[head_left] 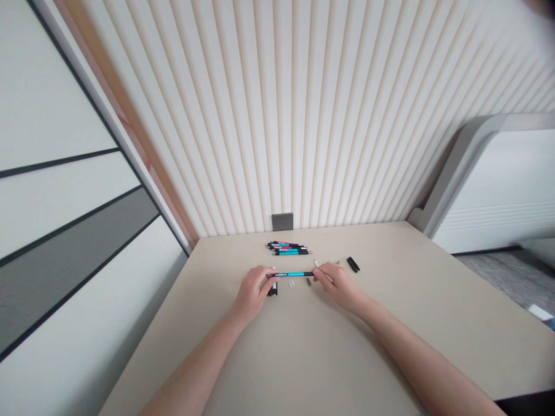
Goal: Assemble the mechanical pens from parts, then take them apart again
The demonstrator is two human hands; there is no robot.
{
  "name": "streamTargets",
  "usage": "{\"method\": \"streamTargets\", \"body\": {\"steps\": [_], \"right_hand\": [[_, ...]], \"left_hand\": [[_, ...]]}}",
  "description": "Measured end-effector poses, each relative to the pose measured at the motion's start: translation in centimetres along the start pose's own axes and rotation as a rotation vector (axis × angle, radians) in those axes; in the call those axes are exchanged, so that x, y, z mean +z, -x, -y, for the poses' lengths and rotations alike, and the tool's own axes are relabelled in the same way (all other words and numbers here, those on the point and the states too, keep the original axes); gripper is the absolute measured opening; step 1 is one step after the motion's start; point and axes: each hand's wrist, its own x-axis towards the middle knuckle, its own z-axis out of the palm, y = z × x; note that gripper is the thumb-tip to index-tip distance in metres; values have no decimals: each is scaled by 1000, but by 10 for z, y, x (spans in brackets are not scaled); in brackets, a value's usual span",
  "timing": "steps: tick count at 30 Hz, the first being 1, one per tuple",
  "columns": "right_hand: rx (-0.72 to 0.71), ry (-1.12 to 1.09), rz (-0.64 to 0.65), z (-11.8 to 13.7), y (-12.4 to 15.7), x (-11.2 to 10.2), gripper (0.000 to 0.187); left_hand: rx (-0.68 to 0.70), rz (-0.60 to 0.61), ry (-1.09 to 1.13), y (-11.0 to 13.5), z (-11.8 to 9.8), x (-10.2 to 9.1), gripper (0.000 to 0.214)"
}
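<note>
A blue and black pen (pixel 295 274) is held level above the table between my two hands. My left hand (pixel 255 289) pinches its left end, and my right hand (pixel 337 282) grips the black right end. Partly under my left fingers lie some black parts (pixel 273 290). Small whitish pieces (pixel 291 283) and a small dark grey piece (pixel 309 282) rest just below the pen. Beyond my right fingertips a white bit (pixel 316 263) shows, its kind too small to make out. Behind the held pen, several blue, red and black pens (pixel 288 248) lie in a pile.
The beige table (pixel 286 358) reaches to a ribbed white wall (pixel 277 115) with a dark socket (pixel 282 222). Black tube-like parts (pixel 353 264) lie to the right of my right hand. A white and grey cabinet (pixel 65 242) stands at left, a pale bed-like piece (pixel 498 179) at right.
</note>
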Motion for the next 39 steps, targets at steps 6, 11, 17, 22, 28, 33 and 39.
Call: {"method": "streamTargets", "body": {"steps": [6, 11, 17, 22, 28, 33, 39], "right_hand": [[-4, 83, 23, -4, 1, -3, 41], [-99, 149, 1, -4, 1, -4, 40], [-226, 198, -2, -1, 1, -6, 33], [-184, 87, 22, 7, 4, -6, 25], [49, -77, 172, 12, 6, -3, 46], [78, -33, 203, 9, 4, -1, 44], [-102, 153, 116, 8, 5, -3, 35]], "left_hand": [[44, 13, -34, 0, 3, 1, 11], [18, 33, -44, 0, 1, 0, 12], [-8, 57, -20, -1, 3, -2, 12], [104, 19, -29, -1, 9, -5, 13], [269, -35, 0, 1, 12, -7, 13], [253, 2, -4, 1, 13, -9, 10], [109, 54, 7, -1, 7, -9, 23]]}}
